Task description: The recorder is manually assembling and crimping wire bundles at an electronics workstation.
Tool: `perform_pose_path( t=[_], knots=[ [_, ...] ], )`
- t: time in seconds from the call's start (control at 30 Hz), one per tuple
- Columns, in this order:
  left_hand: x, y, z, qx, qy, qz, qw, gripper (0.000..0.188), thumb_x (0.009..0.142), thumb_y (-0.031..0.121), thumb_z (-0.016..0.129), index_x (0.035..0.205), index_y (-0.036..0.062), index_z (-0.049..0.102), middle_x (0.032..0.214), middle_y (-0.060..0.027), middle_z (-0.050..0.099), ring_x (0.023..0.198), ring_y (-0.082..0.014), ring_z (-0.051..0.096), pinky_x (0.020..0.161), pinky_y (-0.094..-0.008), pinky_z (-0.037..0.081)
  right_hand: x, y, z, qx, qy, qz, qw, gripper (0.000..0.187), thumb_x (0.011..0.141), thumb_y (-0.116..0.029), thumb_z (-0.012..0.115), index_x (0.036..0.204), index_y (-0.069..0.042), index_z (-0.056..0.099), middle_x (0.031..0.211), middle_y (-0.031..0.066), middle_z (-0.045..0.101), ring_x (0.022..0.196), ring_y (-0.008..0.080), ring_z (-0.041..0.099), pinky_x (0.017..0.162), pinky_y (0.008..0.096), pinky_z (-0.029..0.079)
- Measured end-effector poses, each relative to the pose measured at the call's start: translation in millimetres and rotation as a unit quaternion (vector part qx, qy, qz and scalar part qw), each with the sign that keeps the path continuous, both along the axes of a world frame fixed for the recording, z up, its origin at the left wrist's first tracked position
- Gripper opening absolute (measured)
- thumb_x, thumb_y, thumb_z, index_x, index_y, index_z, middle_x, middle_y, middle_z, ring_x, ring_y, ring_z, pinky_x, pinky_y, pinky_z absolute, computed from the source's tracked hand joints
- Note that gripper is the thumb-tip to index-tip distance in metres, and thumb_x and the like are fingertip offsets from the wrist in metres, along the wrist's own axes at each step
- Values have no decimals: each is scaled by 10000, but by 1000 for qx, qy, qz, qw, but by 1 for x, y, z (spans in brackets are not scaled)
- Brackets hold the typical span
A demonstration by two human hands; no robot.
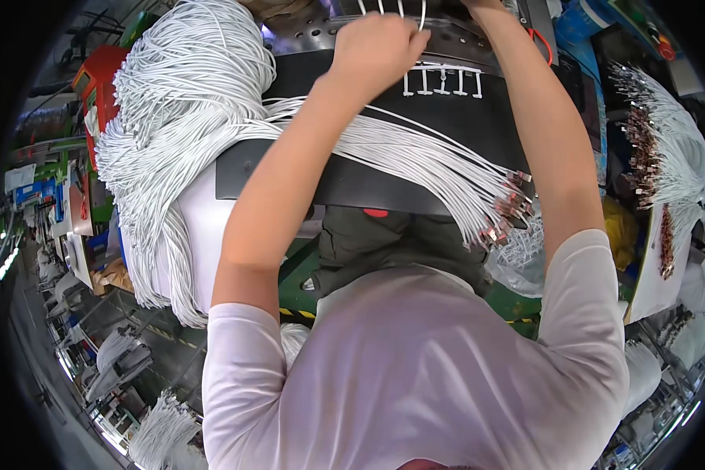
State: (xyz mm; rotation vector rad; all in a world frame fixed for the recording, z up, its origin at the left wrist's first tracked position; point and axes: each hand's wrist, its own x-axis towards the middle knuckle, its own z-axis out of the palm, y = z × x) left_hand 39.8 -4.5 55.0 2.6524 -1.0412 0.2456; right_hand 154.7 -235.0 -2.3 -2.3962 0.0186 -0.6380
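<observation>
My left hand (380, 48) is closed at the far side of the bench, by a perforated metal plate. A white cable (424, 14) runs up from between its thumb and fingers, beside several other white strands. My right hand (484, 4) is at the top edge, its fingers cut off from view. Between my arms lies a white moulded plastic runner with short branches (443, 81) on a black mat (486, 125). A fanned bundle of white cables (399, 149) crosses the mat beneath my left forearm. Coppery connectors (513, 205) finish its right end.
A large coil of white cable (192, 63) is heaped at the left, with strands hanging over the bench edge. More cables with coppery ends (666, 149) hang at the right. A red machine part (98, 78) stands behind the coil. A clear bag (521, 262) sits below the connectors.
</observation>
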Motion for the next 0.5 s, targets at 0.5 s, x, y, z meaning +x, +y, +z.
perform_pose_path(
  t=[0.5],
  knots=[
    [84, 12, -44, -107, -304, 10, 946, 461, 921, 297, 598, 1303, 41, 644, 1308, -225, 649, 1201, -416, 615, 1053, -496, 465, -86, 58, 27, -173, -89, 84, 977, 423, 954, -354, 599, 1220, -36, 682, 1280, 230, 646, 1221, 368, 593, 1032, 485, 448]
  ],
)
